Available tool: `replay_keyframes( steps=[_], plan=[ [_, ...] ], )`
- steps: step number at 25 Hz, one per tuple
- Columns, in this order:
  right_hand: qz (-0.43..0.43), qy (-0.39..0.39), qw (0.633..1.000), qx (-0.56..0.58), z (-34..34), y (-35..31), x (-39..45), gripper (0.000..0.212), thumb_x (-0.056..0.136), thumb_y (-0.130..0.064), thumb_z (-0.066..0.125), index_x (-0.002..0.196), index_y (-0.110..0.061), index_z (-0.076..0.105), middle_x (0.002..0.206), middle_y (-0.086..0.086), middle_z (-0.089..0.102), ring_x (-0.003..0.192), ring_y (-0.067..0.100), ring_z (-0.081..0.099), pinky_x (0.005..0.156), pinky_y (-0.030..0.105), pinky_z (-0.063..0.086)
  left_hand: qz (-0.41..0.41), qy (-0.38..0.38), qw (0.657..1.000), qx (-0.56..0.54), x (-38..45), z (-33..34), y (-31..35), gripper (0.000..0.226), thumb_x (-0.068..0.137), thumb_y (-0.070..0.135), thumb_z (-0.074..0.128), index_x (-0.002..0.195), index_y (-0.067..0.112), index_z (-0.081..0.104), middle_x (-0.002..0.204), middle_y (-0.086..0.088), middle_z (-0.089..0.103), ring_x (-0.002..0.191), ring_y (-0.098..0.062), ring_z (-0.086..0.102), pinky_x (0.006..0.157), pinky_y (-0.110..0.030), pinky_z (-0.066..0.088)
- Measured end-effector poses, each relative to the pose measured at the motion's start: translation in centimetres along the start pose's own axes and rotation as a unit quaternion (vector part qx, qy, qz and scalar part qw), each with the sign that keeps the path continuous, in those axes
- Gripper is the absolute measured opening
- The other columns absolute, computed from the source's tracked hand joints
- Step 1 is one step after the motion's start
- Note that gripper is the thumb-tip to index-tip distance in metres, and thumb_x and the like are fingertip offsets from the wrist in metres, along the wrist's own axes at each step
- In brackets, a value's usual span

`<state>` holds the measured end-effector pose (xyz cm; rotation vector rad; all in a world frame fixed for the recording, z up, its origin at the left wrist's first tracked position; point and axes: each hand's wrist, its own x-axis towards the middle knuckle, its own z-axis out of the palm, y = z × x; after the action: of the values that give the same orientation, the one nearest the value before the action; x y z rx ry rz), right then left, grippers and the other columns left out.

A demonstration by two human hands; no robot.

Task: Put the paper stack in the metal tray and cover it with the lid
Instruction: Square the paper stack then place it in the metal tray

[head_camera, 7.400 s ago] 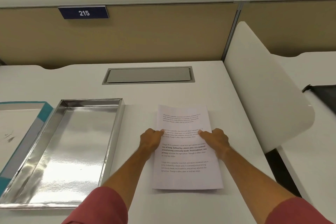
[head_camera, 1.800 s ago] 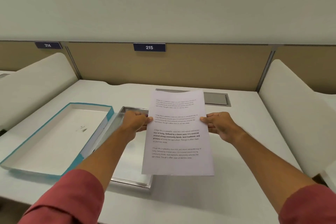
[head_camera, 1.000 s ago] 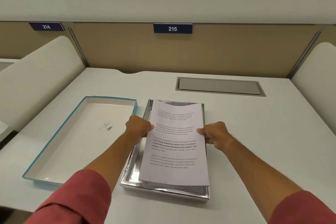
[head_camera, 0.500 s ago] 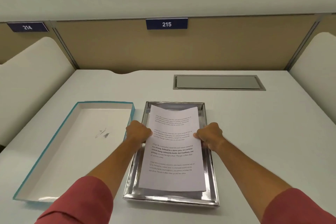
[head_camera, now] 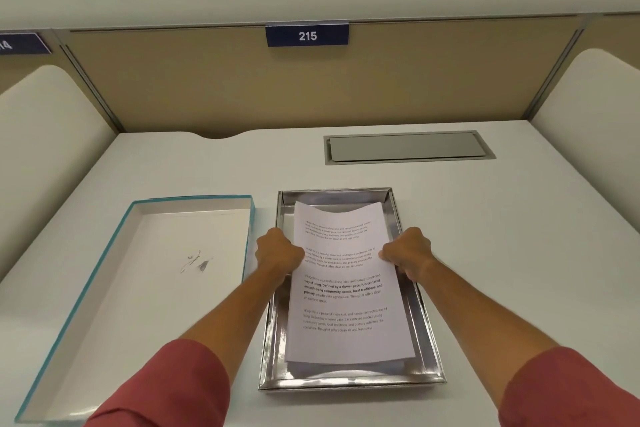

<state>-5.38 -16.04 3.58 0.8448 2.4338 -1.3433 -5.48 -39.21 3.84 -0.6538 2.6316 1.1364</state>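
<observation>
Paper stack (head_camera: 343,288) held over the metal tray (head_camera: 429,340), gripped at both long edges.

Your left hand (head_camera: 277,253) pinches the stack's 9 o'clock edge, your right hand (head_camera: 408,253) its 3 o'clock edge, arms stretched forward. The lid (head_camera: 86,315) lies upturned at the tray's 9 o'clock on the white desk (head_camera: 519,253); a tan partition (head_camera: 207,87) marked 215 stands at 12.

- The paper stack (head_camera: 343,288) hides most of the tray (head_camera: 427,319) floor, and its print is too small to read.
- The fingertips of both hands (head_camera: 278,251) are tucked under the paper's edges, out of sight.
- The left sign (head_camera: 20,43) is cut by the picture's edge.
- The lid (head_camera: 138,288) loses its near corner behind a sleeve (head_camera: 162,388).
</observation>
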Motion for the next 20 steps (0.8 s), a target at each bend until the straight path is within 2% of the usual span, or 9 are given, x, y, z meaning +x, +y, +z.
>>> replay_keyframes(
  steps=[4,7,9,11,13,15,18,20],
  plan=[
    [-0.014,0.015,0.999,-0.032,0.2,-0.2,0.1,0.015,0.072,-0.005,0.068,0.076,-0.005,0.053,0.080,0.012,0.062,0.067,0.026,0.059,0.044,0.022,0.040,0.012,-0.008,0.999,0.039,0.3,0.0,0.1,0.027,0.079,0.016,0.073,0.095,0.011,0.053,0.104,-0.012,0.067,0.088,-0.033,0.067,0.076,-0.042,0.061],
    [-0.020,0.029,0.996,-0.076,0.5,-0.2,0.1,0.022,0.074,-0.005,0.066,0.068,-0.010,0.045,0.070,0.004,0.055,0.060,0.018,0.053,0.046,0.022,0.040,0.027,-0.021,0.996,0.081,0.4,0.2,0.1,0.028,0.081,0.015,0.071,0.101,0.010,0.051,0.110,-0.014,0.065,0.094,-0.034,0.066,0.080,-0.042,0.059],
    [-0.026,0.033,0.993,-0.112,0.7,-0.3,0.1,0.025,0.075,-0.004,0.065,0.067,-0.013,0.042,0.069,0.003,0.051,0.065,0.020,0.054,0.054,0.026,0.044,0.031,-0.044,0.993,0.106,0.4,0.4,0.2,0.042,0.082,0.015,0.070,0.117,0.006,0.048,0.118,-0.015,0.062,0.102,-0.034,0.064,0.083,-0.040,0.057],
    [-0.037,0.030,0.989,-0.141,1.0,-0.3,-0.1,0.028,0.078,-0.003,0.064,0.066,-0.014,0.040,0.069,0.001,0.048,0.072,0.025,0.055,0.060,0.029,0.046,0.023,-0.080,0.990,0.116,0.3,0.7,0.6,0.061,0.083,0.013,0.069,0.133,0.005,0.036,0.126,-0.016,0.057,0.110,-0.035,0.061,0.086,-0.041,0.054],
    [-0.050,0.024,0.984,-0.166,1.3,-0.2,-0.2,0.024,0.080,-0.005,0.064,0.071,-0.010,0.043,0.072,0.001,0.050,0.076,0.027,0.056,0.063,0.029,0.046,0.010,-0.110,0.987,0.116,0.2,0.8,0.8,0.069,0.085,0.011,0.066,0.141,0.005,0.026,0.130,-0.017,0.054,0.115,-0.035,0.058,0.089,-0.041,0.053],
    [-0.064,0.010,0.980,-0.187,1.4,-0.1,-0.5,0.018,0.081,-0.007,0.065,0.078,-0.009,0.047,0.079,0.003,0.053,0.077,0.025,0.058,0.062,0.028,0.046,0.002,-0.126,0.984,0.123,-0.2,1.0,0.9,0.070,0.087,0.012,0.064,0.143,0.005,0.022,0.131,-0.017,0.053,0.116,-0.034,0.057,0.089,-0.040,0.053],
    [-0.085,-0.025,0.978,-0.190,1.0,0.0,-1.2,0.026,0.083,-0.011,0.064,0.067,-0.015,0.044,0.072,-0.001,0.052,0.061,0.015,0.052,0.049,0.022,0.041,0.016,-0.138,0.981,0.138,-0.7,1.3,0.8,0.068,0.088,0.015,0.063,0.142,0.005,0.024,0.131,-0.016,0.053,0.114,-0.033,0.059,0.087,-0.038,0.054],
    [-0.104,-0.050,0.976,-0.187,0.7,0.1,-1.9,0.020,0.083,-0.013,0.064,0.071,-0.014,0.048,0.075,-0.001,0.055,0.068,0.019,0.056,0.053,0.022,0.043,0.030,-0.137,0.981,0.131,-1.2,1.3,0.4,0.069,0.086,0.018,0.067,0.140,0.004,0.026,0.130,-0.015,0.054,0.112,-0.031,0.060,0.084,-0.035,0.055]
  ],
)
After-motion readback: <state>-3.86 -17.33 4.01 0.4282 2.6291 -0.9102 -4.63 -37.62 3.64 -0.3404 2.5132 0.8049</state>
